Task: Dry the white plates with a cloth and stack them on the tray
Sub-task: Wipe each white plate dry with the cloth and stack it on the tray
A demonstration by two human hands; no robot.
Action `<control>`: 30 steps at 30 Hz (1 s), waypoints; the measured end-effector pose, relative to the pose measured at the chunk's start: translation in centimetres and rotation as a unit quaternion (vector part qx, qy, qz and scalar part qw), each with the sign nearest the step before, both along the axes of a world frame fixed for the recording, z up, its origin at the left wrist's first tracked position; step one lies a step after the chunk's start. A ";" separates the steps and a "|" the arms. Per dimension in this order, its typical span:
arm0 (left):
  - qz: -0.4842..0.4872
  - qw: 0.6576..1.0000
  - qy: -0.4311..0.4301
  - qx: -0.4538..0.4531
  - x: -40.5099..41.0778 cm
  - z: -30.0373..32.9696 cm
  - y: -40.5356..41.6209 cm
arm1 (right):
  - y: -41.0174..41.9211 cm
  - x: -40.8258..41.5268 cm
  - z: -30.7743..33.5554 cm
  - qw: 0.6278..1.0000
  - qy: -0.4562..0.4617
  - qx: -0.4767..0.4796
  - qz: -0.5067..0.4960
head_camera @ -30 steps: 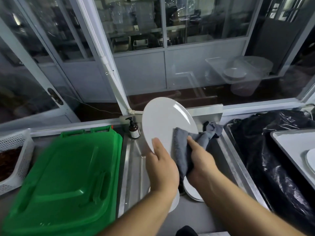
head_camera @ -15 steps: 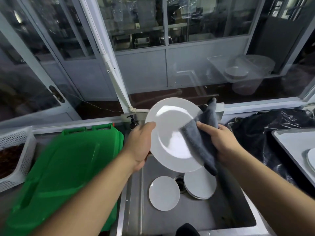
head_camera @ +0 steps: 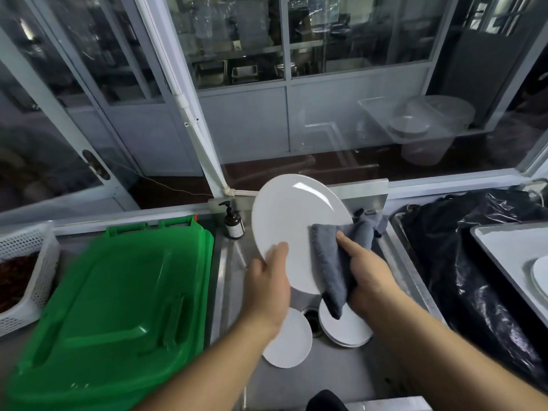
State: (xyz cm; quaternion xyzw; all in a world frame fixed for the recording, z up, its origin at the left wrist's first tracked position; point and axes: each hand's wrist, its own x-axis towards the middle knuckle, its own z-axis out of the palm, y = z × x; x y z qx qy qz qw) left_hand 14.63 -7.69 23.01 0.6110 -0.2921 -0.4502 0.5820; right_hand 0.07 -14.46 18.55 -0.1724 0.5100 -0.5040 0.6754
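Observation:
My left hand (head_camera: 268,286) grips the lower left rim of a large white plate (head_camera: 292,221), held tilted above the steel sink (head_camera: 231,271). My right hand (head_camera: 367,277) holds a grey cloth (head_camera: 332,262) pressed against the plate's lower right side, thumb on the cloth. Below, in the sink, lie a single white plate (head_camera: 292,342) and a small stack of white plates (head_camera: 347,327) beside the drain. At the far right a grey tray (head_camera: 504,247) carries a white plate (head_camera: 539,274), cut off by the frame edge.
A green plastic bin lid (head_camera: 118,307) fills the left side. A brown pump bottle (head_camera: 234,222) stands at the sink's back left corner. A white perforated basket (head_camera: 26,262) sits far left. Black plastic bags (head_camera: 462,277) lie between sink and tray.
The plate was turned and lowered a little. My left hand shifted from the plate's left rim to its lower edge, and the cloth slid from the upper right down to the lower right.

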 end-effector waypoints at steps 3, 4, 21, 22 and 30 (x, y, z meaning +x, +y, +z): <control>-0.049 0.998 0.024 -0.020 2.8 1.8 -1.9 | -1.3 -2.1 0.9 0.996 0.066 -0.061 0.026; -0.073 0.997 0.021 -0.019 3.7 2.3 -2.4 | -1.8 -2.8 1.4 0.993 0.079 -0.079 0.039; -0.015 0.998 -0.005 -0.065 -0.7 -0.3 -1.1 | -0.4 0.7 0.5 0.996 0.038 0.079 -0.022; -0.031 0.997 0.036 -0.067 -0.1 -0.6 -1.2 | -0.5 0.3 0.6 0.996 0.044 0.077 -0.016; -0.010 0.996 0.001 -0.085 1.3 -1.0 -2.5 | -0.2 0.0 3.0 0.943 0.320 -0.093 0.027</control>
